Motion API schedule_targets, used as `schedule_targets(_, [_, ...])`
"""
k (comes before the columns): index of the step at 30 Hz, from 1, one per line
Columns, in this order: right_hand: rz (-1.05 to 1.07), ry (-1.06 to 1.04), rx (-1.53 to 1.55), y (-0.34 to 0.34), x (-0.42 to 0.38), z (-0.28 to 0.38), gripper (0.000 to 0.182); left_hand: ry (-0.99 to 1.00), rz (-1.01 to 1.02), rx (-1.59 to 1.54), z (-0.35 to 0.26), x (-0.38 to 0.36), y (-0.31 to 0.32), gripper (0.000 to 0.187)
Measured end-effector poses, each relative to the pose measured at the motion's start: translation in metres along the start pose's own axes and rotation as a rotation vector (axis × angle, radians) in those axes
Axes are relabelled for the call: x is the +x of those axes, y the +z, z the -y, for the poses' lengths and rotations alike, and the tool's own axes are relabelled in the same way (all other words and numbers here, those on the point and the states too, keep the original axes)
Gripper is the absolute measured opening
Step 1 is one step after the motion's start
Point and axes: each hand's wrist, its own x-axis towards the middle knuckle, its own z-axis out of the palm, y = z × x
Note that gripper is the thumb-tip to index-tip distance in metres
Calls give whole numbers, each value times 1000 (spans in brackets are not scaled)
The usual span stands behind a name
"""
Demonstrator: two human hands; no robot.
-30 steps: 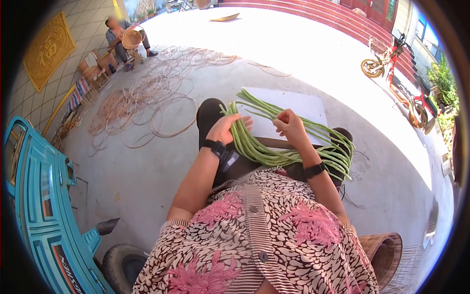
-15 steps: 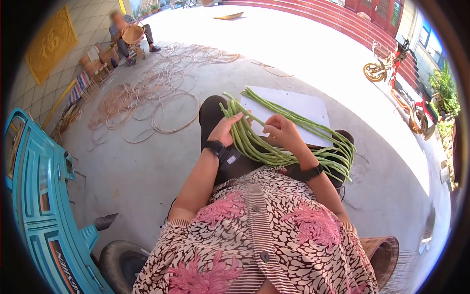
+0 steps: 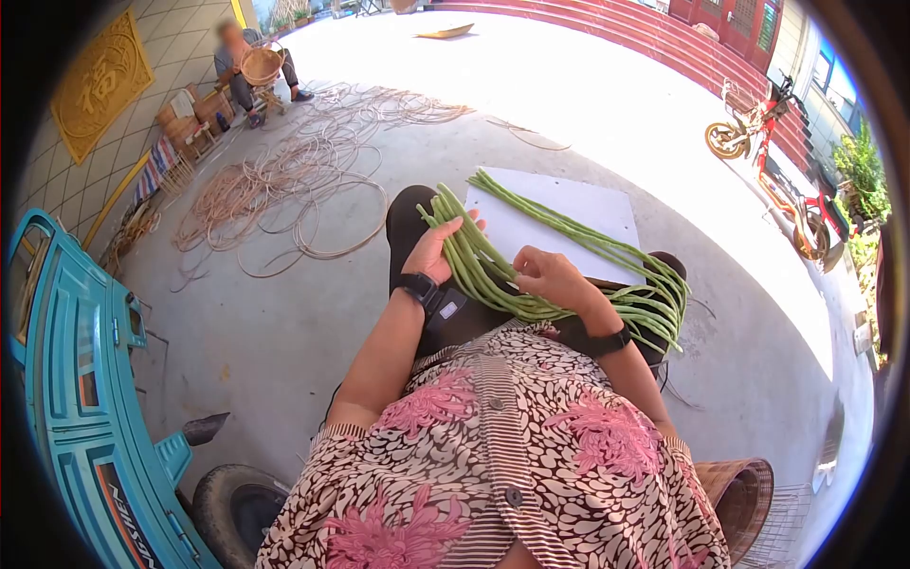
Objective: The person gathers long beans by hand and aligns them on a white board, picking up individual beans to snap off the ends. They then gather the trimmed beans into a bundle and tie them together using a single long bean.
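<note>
A bunch of long green beans (image 3: 471, 267) curves across my lap, its upper ends rising on the left. My left hand (image 3: 434, 251) wraps round the bunch near those ends, thumb across the front and fingertips showing behind. My right hand (image 3: 555, 278) is closed, thumb and forefinger pinched at the right edge of the same bunch, where a bean runs into the fingers. A second group of long beans (image 3: 569, 224) lies over a white board (image 3: 602, 204) on my knees. The far ends of both groups hang together over my right knee.
Loose coils of cane strips (image 3: 275, 194) spread over the floor ahead. A seated person (image 3: 237, 66) holds a woven basket (image 3: 262, 65) at the far left. A turquoise vehicle (image 3: 81, 379) stands left, a wicker basket (image 3: 749, 503) at my right, a red motorbike (image 3: 763, 152) farther off.
My right hand has moved slightly down, closer to the bunch. The bean that stretched apart towards it now lies along the bunch. My left hand keeps its hold.
</note>
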Motion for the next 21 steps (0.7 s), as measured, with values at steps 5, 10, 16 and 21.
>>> schedule_targets(5, [-194, -20, -69, -7, 9, -11, 26, 13, 17, 20, 1, 3, -4, 16])
schedule_targets(10, [-540, 146, -585, -13, 32, -47, 34, -69, 45, 62, -1, 3, -1, 19])
schedule_targets(16, [-456, 224, -712, -13, 47, -60, 33, -93, -40, 199, -3, -2, 6, 25])
schedule_targets(21, [-654, 134, -468, -16, 50, -54, 26, -15, -39, 178, 1, 0, 6, 30])
